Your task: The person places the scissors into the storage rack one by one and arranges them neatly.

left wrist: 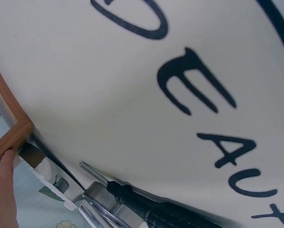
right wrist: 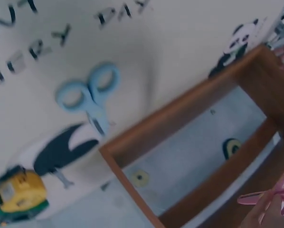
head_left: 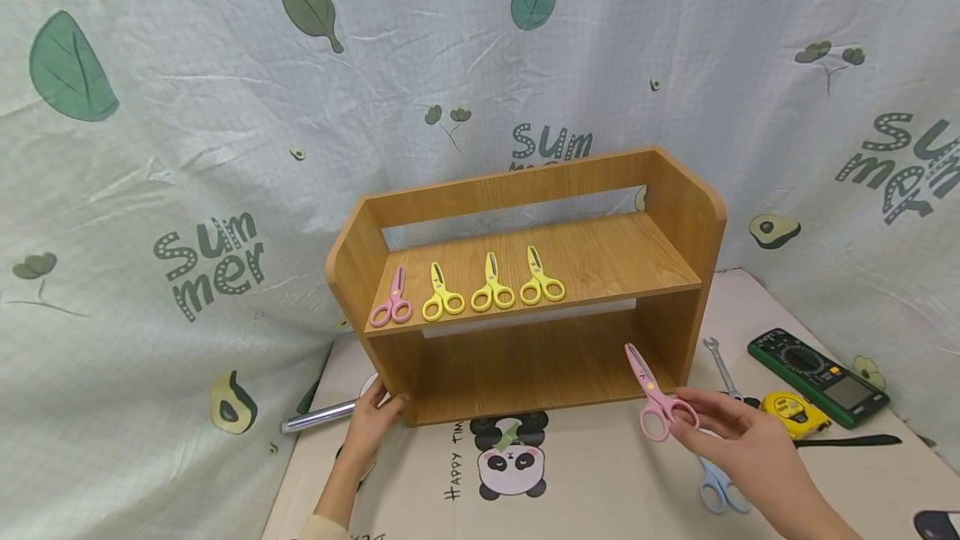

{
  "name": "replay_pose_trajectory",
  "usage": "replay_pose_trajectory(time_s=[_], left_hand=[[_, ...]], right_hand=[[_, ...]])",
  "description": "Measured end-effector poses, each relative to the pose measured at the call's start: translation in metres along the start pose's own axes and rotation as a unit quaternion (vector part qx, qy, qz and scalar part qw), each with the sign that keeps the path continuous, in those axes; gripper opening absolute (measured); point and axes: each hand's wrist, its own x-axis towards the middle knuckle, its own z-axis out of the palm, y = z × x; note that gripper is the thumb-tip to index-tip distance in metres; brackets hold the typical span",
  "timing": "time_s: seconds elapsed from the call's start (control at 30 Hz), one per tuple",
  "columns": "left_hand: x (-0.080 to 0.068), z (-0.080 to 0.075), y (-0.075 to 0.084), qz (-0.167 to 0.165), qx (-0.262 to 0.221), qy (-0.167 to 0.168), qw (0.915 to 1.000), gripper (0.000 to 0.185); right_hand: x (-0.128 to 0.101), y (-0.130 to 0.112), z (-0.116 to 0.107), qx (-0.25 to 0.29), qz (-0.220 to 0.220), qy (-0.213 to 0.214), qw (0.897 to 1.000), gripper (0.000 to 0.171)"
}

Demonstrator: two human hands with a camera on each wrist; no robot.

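My right hand pinches a pair of pink scissors by a handle ring, blades pointing up, before the lower right of a two-tier wooden shelf. At the shelf's lower left corner, my left hand grips the side panel. Along the upper tier's front lie other pink scissors and three yellow scissors, side by side with blades toward the back. Light blue scissors lie on the table, partly behind my right hand in the head view.
Right of the shelf lie a wrench, a green-edged multimeter, a yellow tape measure and a thin black object. On the left are a silver tube-like object and a black-handled screwdriver. A patterned curtain hangs behind.
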Motion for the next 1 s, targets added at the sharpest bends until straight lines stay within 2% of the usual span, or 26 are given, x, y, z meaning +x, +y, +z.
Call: replay_pose_trajectory(time_s=[0.23,0.37,0.53,0.83,1.0], left_hand=[[-0.001,0.000,0.000,-0.002,0.004,-0.004,1.0000,0.070],[0.000,0.000,0.000,-0.003,-0.002,-0.001,1.0000,0.069],[-0.001,0.000,0.001,0.002,-0.001,-0.003,1.0000,0.069],[-0.001,0.000,0.001,0.003,-0.001,0.000,1.0000,0.068],[-0.001,0.000,0.001,0.001,-0.004,-0.001,1.0000,0.068]], right_hand=[[-0.005,-0.038,-0.014,0.007,-0.073,-0.006,0.997,0.070],[0.000,-0.062,-0.018,0.016,-0.137,-0.001,0.990,0.061],[0.012,-0.093,-0.020,0.015,-0.187,-0.001,0.982,0.057],[0.052,-0.135,-0.008,-0.025,-0.189,0.033,0.981,0.056],[0.076,-0.154,-0.002,-0.029,-0.175,0.035,0.984,0.052]])
